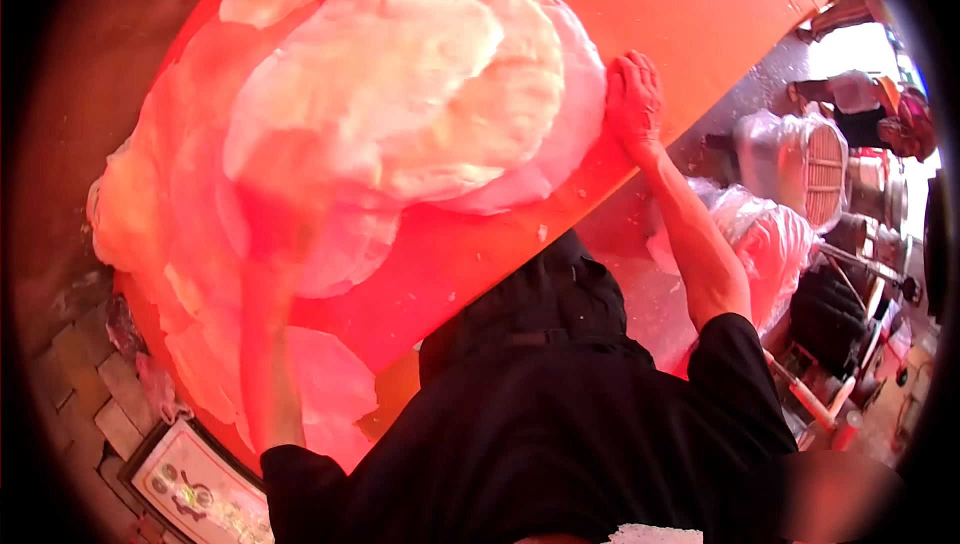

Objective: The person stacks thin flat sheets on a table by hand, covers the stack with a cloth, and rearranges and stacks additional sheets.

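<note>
A pile of large, thin, round flatbreads [400, 84] lies on the red table [690, 4], the sheets overlapping one another. My left hand [290, 169] is at the lower left edge of the upper flatbreads; motion smears it, so its fingers cannot be made out. Near the table's front edge, right of the pile, my right hand [634, 99] rests on the table top beside the flatbreads. Its fingers are curled and pressed together, and whatever may be under them is hidden. More flatbreads [325, 384] overlap along the table's left side.
Plastic-wrapped bundles [795, 164] stand right of the table, with a wheeled frame [825, 394] below them. Other people [870, 109] are at the far right. A printed board [195, 484] lies at the lower left by the paving bricks [120, 394].
</note>
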Available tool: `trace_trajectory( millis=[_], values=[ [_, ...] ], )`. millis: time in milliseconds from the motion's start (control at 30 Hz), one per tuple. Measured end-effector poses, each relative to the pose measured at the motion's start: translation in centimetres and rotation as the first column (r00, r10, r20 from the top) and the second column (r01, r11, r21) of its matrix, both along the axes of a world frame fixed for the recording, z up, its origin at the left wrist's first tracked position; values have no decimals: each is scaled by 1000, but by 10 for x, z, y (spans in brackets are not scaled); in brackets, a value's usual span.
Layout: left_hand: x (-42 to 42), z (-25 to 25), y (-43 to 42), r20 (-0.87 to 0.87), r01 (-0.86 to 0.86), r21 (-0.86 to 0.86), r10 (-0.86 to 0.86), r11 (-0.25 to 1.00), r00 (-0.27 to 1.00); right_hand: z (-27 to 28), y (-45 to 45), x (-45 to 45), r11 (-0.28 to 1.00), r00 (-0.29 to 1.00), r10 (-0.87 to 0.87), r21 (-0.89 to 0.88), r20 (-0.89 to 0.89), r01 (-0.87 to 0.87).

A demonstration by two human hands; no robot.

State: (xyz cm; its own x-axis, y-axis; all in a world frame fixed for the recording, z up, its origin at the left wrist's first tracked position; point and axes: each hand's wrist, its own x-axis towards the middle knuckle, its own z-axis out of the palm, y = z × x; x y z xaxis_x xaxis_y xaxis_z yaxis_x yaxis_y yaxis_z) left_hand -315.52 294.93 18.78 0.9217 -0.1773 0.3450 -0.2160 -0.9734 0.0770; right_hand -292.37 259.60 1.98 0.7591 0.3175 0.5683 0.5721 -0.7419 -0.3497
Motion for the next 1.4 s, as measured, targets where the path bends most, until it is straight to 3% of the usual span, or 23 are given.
trace_trajectory(
  millis=[100, 133, 200, 300, 333, 400, 467, 500, 567, 633, 733, 833, 900, 1000, 1100, 1167, 1200, 1300, 1333, 1400],
  values=[
    [-33, -43, -37, -117, 38, -44, -42, 998, 992, -3, 0, -1, 1000, 999, -16, -16, -40, 16],
    [-45, -64, -52, -255, 18, -57, -32, 998, 967, 0, 1, -4, 1000, 998, -19, -26, -63, 17],
    [-62, -106, -71, -336, -37, -61, 14, 997, 942, 4, 4, -4, 1000, 997, -6, -31, -75, 4],
    [-71, -89, -84, -285, -72, -112, 37, 991, 958, 15, 4, -6, 995, 976, 41, -85, -214, -60],
    [-80, -81, -76, -383, -97, -234, 0, 967, 924, 13, 5, -7, 992, 979, 52, -100, -196, -72],
    [-97, -71, -40, -175, -296, -321, 250, 900, 952, 3, 6, -2, 992, 991, 61, -105, -115, -74],
    [-126, -96, 18, -60, -561, -335, 577, 757, 814, -2, 6, -3, 992, 997, 38, -115, -69, -46],
    [-149, -124, 59, -33, -730, -294, 757, 617, 653, -1, 7, -4, 992, 997, 22, -125, -77, -31],
    [-168, -106, 113, -169, -948, -205, 945, 245, 280, -9, 4, 0, 987, 998, 21, -156, -62, -30],
    [-216, -169, 185, -334, -937, -321, 909, 139, 250, -13, 3, 1, 989, 999, 13, -148, -51, -20],
    [-226, -178, 205, -301, -957, -275, 937, 93, 177, -11, 4, 0, 989, 998, 8, -150, -64, -17],
    [-218, -151, 225, -789, -863, -386, 602, -325, 126, -7, 6, -2, 990, 997, 19, -138, -81, -30],
    [-208, -134, 216, -792, -780, -481, 580, -401, 191, -5, 6, -2, 988, 997, 17, -153, -74, -28],
    [-191, -111, 186, -619, -624, -733, 646, -271, 447, -6, 6, -2, 988, 998, 10, -154, -62, -20],
    [-185, -71, 200, -345, -474, -881, 672, 10, 655, -4, 7, -1, 988, 998, 5, -153, -60, -14],
    [-166, 7, 199, -274, -619, -750, 743, 233, 611, -10, 4, 1, 988, 999, 8, -155, -43, -15],
    [-155, 44, 194, -227, -607, -742, 746, 284, 626, -7, 6, 1, 988, 998, 18, -153, -60, -27],
    [-105, 156, 155, -124, -400, -851, 609, 341, 784, 0, 6, -3, 988, 997, 18, -154, -78, -30],
    [-87, 176, 150, -74, -321, -830, 481, 456, 874, -6, 5, -1, 987, 998, 6, -159, -58, -15],
    [-57, 182, 129, -34, -401, -600, 480, 692, 877, -8, 4, 0, 987, 999, 0, -158, -49, -8]
  ],
)
